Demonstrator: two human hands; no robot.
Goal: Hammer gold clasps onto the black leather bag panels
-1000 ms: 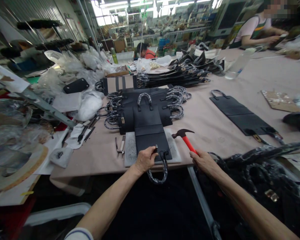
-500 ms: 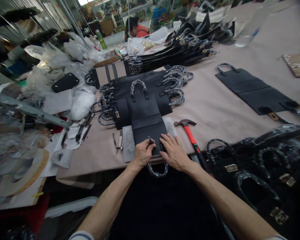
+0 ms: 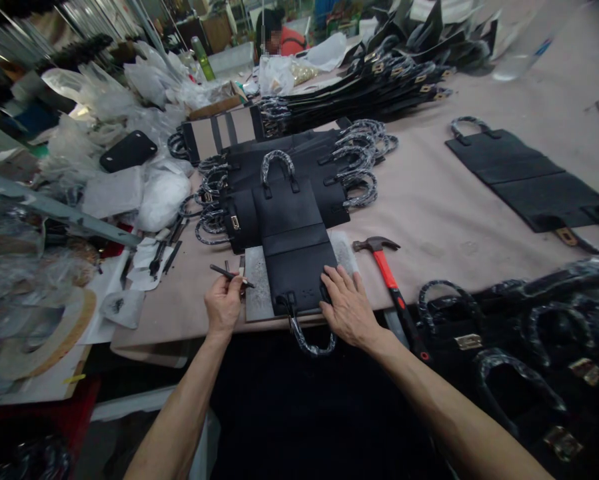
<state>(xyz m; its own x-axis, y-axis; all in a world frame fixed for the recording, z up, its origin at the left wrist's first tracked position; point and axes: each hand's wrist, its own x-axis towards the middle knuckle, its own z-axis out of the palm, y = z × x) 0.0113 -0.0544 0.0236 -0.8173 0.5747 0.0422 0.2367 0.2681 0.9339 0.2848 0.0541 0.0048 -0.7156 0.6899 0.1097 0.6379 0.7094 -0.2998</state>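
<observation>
Left hand (image 3: 223, 305): moves off black panel (image 3: 299, 257) to 8 o'clock, pinching dark rod (image 3: 220, 271).
Right hand (image 3: 350, 308): flat, open, 4 o'clock.
Panel risk: could slide, pressed lightly.

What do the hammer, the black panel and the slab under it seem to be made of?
Hammer: the head looks like dull, dark metal; the red-and-black handle may be plastic or rubber coated.
Black panel: probably leather or imitation leather, judging by its smooth, matte surface.
Slab: perhaps stone, as it's pale grey and mottled, but I can't be sure.
</observation>
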